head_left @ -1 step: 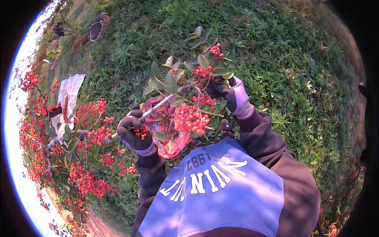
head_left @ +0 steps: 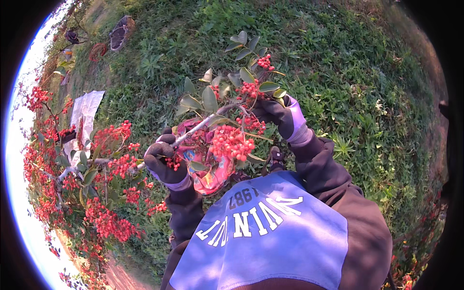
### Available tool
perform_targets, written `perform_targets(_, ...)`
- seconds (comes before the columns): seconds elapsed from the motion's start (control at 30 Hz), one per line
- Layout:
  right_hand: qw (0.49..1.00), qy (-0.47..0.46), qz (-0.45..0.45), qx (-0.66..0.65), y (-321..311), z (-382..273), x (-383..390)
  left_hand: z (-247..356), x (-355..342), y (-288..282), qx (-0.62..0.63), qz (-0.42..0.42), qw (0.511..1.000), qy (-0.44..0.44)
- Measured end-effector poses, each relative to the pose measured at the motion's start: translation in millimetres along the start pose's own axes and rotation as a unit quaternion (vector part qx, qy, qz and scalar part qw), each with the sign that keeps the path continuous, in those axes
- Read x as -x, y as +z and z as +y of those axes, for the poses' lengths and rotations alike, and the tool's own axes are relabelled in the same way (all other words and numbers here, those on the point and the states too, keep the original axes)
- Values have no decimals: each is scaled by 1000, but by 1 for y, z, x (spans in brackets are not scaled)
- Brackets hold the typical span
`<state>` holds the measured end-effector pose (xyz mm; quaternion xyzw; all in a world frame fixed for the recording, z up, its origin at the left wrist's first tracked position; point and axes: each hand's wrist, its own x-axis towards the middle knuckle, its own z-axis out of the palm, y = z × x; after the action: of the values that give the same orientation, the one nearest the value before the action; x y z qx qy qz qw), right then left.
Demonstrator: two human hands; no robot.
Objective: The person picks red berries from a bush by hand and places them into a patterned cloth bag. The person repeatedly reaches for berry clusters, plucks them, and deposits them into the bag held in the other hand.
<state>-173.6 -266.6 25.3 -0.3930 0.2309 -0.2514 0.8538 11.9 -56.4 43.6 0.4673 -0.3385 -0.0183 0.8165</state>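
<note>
My left hand, in a dark and purple glove, is closed around a grey branch that slants up to the right. Green leaves and red berry clusters grow along it. At the branch's upper part, my right hand, gloved alike, has its fingers closed at a smaller berry cluster. Leaves and berries partly hide those fingertips. Beneath the branch, close to my body, is a pink-red patterned bag, partly covered by berries and leaves.
More berry-laden branches fill the left side. A whitish sheet lies behind them. Farther off are a dark basket-like container and a reddish coil. Green weeds cover the ground; my shoe shows below.
The branch's leaves and berries have shifted very slightly. Both hands keep nearly the same place and grip.
</note>
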Motion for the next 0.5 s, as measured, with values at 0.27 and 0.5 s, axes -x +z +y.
perform_targets(0.27, 981, -123, 37, 143, 36, 9, -35, 4, 0, 0, -53, -18, 998, 1)
perform_targets(0.5, 996, -53, -63, -40, -8, 12, -16, 6, -3, -3, -5, -82, 996, 21)
